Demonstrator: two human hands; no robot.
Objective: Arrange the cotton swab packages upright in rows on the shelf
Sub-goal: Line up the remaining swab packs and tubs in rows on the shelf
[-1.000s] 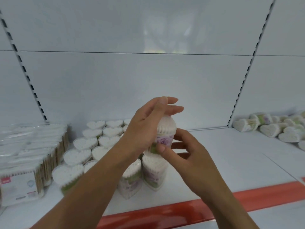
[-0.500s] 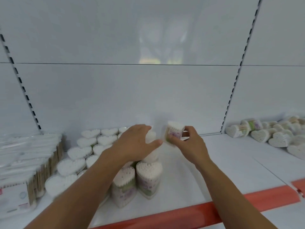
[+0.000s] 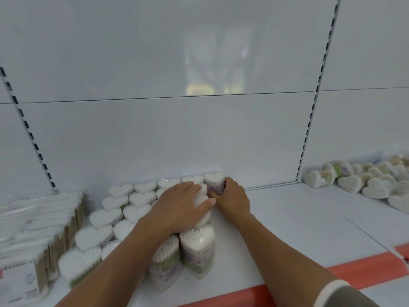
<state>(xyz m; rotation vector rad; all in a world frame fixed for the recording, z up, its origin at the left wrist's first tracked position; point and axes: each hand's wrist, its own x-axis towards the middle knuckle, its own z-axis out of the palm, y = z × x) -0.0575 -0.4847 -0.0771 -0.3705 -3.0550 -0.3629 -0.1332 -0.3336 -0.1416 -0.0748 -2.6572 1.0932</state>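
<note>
Several heart-shaped cotton swab packages (image 3: pixel 141 198) stand upright in rows on the white shelf (image 3: pixel 298 218), left of centre. My right hand (image 3: pixel 232 198) grips one package (image 3: pixel 215 181) standing at the back right corner of the rows, against the back wall. My left hand (image 3: pixel 181 204) lies flat with straight fingers on the tops of packages in the row just in front of it. Two more packages (image 3: pixel 198 251) stand at the front of the rows, near the shelf's edge.
A loose heap of heart-shaped packages (image 3: pixel 365 180) lies on its sides at the far right of the shelf. Flat packs of wooden-stick swabs (image 3: pixel 33 229) are stacked at the left. A red strip (image 3: pixel 354 271) runs along the shelf's front edge.
Both hands moved from mid-air down and back to the shelf. The package my right hand carried now stands at the back of the rows. My left hand dropped onto the package tops.
</note>
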